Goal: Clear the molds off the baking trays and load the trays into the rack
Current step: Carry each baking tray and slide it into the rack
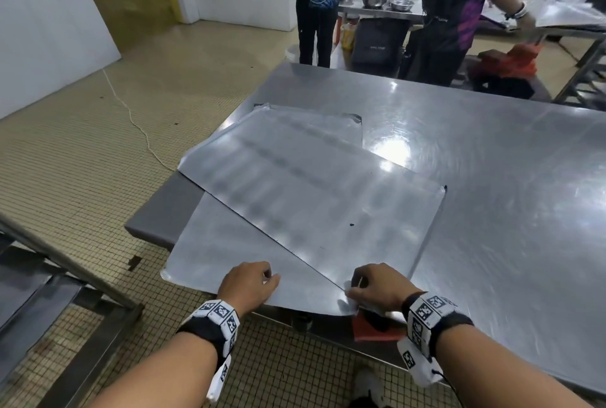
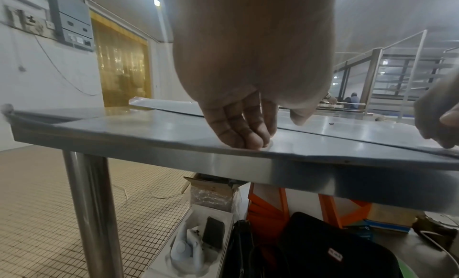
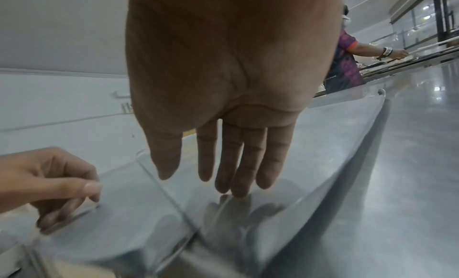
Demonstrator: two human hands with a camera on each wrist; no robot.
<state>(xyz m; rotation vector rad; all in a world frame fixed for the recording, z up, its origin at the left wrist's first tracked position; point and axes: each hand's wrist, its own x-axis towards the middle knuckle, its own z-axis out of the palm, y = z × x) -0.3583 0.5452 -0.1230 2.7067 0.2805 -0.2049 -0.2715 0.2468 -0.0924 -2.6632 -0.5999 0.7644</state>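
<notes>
Baking trays (image 1: 314, 197): thin, stiff, slick metal, stacked askew on surface (image 1: 492, 158); likely light. Grasp near rims. Left hand (image 1: 249, 283) curled, fingertips on lower tray; right hand (image 1: 377, 286) open, fingertips touching.

Trays stacked askew at the surface's near-left corner.
The upper flat metal baking tray (image 1: 314, 191) lies crosswise on the lower flat metal baking tray (image 1: 226, 253), both on the steel surface (image 1: 492, 161).
</notes>
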